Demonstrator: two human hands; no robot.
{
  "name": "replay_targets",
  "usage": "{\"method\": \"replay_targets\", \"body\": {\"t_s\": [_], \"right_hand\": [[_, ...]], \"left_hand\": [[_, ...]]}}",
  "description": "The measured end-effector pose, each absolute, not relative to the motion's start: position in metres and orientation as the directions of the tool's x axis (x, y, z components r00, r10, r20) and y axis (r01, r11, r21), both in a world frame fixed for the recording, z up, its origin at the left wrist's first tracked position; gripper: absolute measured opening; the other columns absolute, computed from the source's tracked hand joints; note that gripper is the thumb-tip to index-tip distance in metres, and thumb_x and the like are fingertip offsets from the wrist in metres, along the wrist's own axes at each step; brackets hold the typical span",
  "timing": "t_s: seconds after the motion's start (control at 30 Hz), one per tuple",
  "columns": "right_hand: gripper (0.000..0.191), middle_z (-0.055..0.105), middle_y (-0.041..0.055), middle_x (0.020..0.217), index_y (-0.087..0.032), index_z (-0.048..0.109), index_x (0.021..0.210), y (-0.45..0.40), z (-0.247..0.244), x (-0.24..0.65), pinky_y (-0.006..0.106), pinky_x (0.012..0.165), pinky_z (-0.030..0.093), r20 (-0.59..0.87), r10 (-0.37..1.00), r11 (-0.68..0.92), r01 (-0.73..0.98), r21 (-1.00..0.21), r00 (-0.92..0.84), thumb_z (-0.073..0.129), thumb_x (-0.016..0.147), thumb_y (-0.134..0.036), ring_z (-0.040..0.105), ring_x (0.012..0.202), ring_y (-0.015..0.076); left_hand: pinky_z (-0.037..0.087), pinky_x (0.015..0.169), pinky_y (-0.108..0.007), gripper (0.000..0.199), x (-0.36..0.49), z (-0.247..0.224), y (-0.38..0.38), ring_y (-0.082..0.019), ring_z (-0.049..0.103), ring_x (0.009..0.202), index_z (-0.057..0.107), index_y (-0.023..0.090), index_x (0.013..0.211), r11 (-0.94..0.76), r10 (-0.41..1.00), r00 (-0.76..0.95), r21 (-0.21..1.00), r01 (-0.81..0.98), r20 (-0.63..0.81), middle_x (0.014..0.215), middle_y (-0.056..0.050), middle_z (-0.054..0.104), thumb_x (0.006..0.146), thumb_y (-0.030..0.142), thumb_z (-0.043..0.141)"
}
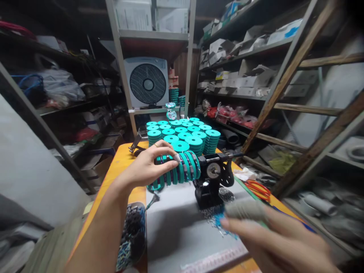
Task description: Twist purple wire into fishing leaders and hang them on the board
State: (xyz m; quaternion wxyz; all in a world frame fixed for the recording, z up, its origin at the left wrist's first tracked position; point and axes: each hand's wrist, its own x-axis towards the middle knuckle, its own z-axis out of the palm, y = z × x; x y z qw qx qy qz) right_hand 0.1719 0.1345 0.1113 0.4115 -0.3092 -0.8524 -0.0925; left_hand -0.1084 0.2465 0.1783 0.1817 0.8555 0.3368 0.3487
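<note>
A row of ribbed teal discs (182,168), like a multi-groove spool with dark line or beads in its grooves, sits sideways on a black metal holder (209,189). My left hand (153,163) reaches over the spool from the left, thumb and fingers closed on its top. A ring is on one finger. My right hand (278,231) is smeared by motion at the lower right, with a grey-green cover on one finger. Its fingertips are close to a pile of small metal and blue pieces (222,223); whether it holds any I cannot tell.
Stacked teal spools (182,131) fill the back of the yellow table (109,178). A container of dark and blue bits (132,235) stands at the left front. Orange-handled pliers or scissors (258,189) lie at right. A box fan (148,83) and loaded shelves stand behind.
</note>
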Motion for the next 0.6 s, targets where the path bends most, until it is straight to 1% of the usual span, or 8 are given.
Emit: {"method": "replay_targets", "body": {"t_s": [0.03,0.07,0.1,0.13,0.2,0.33,0.47,0.6], "right_hand": [[0.037,0.072,0.0033,0.099,-0.030,0.067,0.111,0.152,0.126,0.161,0.021,0.068,0.058,0.783,0.417,0.820,0.563,-0.105,-0.461,0.057,0.085,-0.006,0.072,0.081,0.0156],[0.036,0.072,0.0023,0.095,-0.028,0.065,0.109,0.168,0.140,0.150,0.021,0.070,0.058,0.818,0.392,0.832,0.541,-0.121,-0.421,0.057,0.085,-0.003,0.071,0.080,0.0141],[0.031,0.072,0.0007,0.090,-0.026,0.063,0.107,0.182,0.152,0.139,0.020,0.070,0.057,0.853,0.366,0.842,0.522,-0.134,-0.372,0.060,0.085,-0.004,0.071,0.076,0.0128],[0.029,0.072,0.0002,0.090,-0.025,0.061,0.107,0.193,0.161,0.130,0.021,0.070,0.057,0.856,0.385,0.837,0.521,-0.165,-0.347,0.060,0.086,-0.005,0.070,0.073,0.0119],[0.023,0.071,-0.0006,0.089,-0.024,0.058,0.106,0.209,0.171,0.117,0.021,0.070,0.056,0.851,0.392,0.844,0.504,-0.181,-0.349,0.061,0.088,-0.008,0.069,0.072,0.0113],[0.020,0.071,-0.0012,0.091,-0.023,0.057,0.104,0.222,0.169,0.106,0.021,0.072,0.054,0.821,0.403,0.860,0.474,-0.188,-0.405,0.059,0.090,-0.008,0.069,0.076,0.0104],[0.020,0.070,-0.0020,0.090,-0.022,0.057,0.103,0.226,0.166,0.103,0.020,0.071,0.053,0.820,0.399,0.865,0.465,-0.188,-0.411,0.059,0.089,-0.007,0.068,0.076,0.0094],[0.019,0.070,-0.0015,0.090,-0.023,0.057,0.102,0.226,0.168,0.103,0.021,0.070,0.054,0.828,0.391,0.862,0.474,-0.178,-0.402,0.058,0.090,-0.007,0.068,0.075,0.0103]], "left_hand": [[0.046,0.093,-0.039,0.013,-0.108,0.178,0.246,-0.019,0.059,0.097,0.069,0.023,0.089,-0.707,0.703,0.528,0.547,0.448,0.476,0.101,-0.004,0.058,0.089,0.032,0.060],[0.046,0.093,-0.038,0.013,-0.108,0.178,0.246,-0.019,0.059,0.098,0.069,0.023,0.089,-0.707,0.703,0.526,0.550,0.445,0.478,0.101,-0.004,0.058,0.089,0.032,0.060],[0.047,0.092,-0.038,0.012,-0.108,0.178,0.246,-0.019,0.059,0.098,0.069,0.023,0.089,-0.706,0.704,0.523,0.554,0.441,0.481,0.101,-0.004,0.058,0.089,0.031,0.060],[0.047,0.091,-0.037,0.012,-0.108,0.178,0.245,-0.019,0.059,0.098,0.069,0.023,0.089,-0.704,0.706,0.519,0.559,0.438,0.482,0.101,-0.004,0.058,0.089,0.030,0.060],[0.048,0.090,-0.037,0.011,-0.107,0.178,0.243,-0.018,0.059,0.097,0.069,0.024,0.090,-0.694,0.715,0.512,0.571,0.438,0.476,0.101,-0.004,0.057,0.089,0.029,0.059],[0.047,0.091,-0.035,0.011,-0.107,0.177,0.241,-0.017,0.059,0.097,0.070,0.025,0.092,-0.670,0.737,0.501,0.588,0.452,0.454,0.103,-0.002,0.057,0.090,0.028,0.059],[0.047,0.091,-0.034,0.011,-0.107,0.176,0.242,-0.017,0.059,0.098,0.069,0.025,0.093,-0.670,0.737,0.497,0.591,0.449,0.457,0.104,-0.002,0.057,0.090,0.029,0.059],[0.047,0.090,-0.035,0.012,-0.107,0.176,0.243,-0.017,0.059,0.098,0.069,0.025,0.093,-0.670,0.736,0.501,0.592,0.448,0.455,0.104,-0.001,0.057,0.090,0.029,0.058]]}}
